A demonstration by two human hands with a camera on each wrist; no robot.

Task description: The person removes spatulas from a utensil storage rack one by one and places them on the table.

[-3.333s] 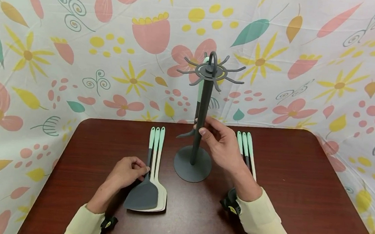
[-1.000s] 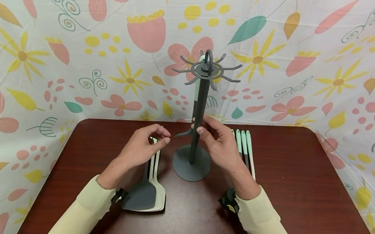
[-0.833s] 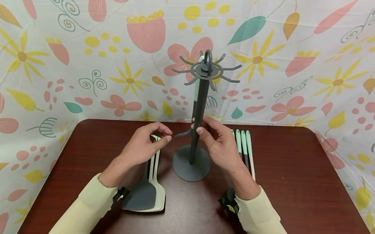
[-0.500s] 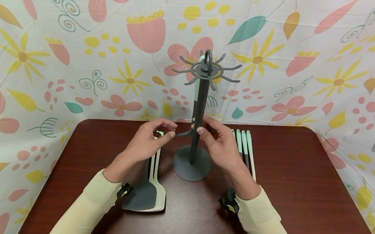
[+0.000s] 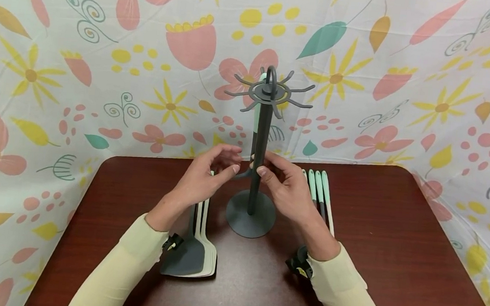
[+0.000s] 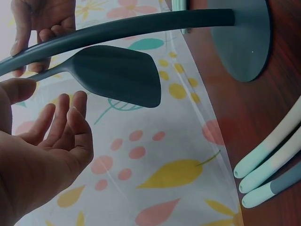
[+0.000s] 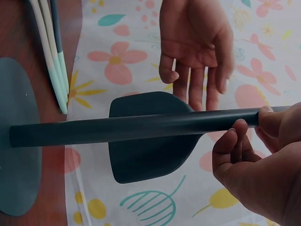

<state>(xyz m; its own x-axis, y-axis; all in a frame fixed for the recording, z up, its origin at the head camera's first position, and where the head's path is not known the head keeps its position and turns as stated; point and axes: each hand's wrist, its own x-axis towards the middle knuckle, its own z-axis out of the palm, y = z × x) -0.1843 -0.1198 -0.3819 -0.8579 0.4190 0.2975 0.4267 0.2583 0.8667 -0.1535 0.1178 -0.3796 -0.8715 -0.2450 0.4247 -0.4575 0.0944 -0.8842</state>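
Note:
A dark grey utensil stand (image 5: 261, 140) rises from a round base, with curved hooks around its top. My right hand (image 5: 290, 189) grips its post partway up, thumb in front and fingers behind. Behind the post hangs a dark grey turner (image 6: 115, 75) with a mint handle end (image 5: 257, 117), its head mostly hidden in the head view. To the left of the post is my left hand (image 5: 203, 173), fingers spread and loosely bent, holding nothing. In the left wrist view its thumb appears close to the turner's shaft; contact cannot be told.
Left of the base lie several stacked turners (image 5: 184, 255), dark grey and cream, partly under my left arm. More mint-handled utensils (image 5: 321, 187) lie right, partly hidden by my right arm. A floral cloth (image 5: 177, 117) hangs behind the brown table (image 5: 395, 246).
My left hand has left the dark grey turner on the left stack and moved up and right towards the stand, its fingers spreading. My right hand keeps its grip on the post.

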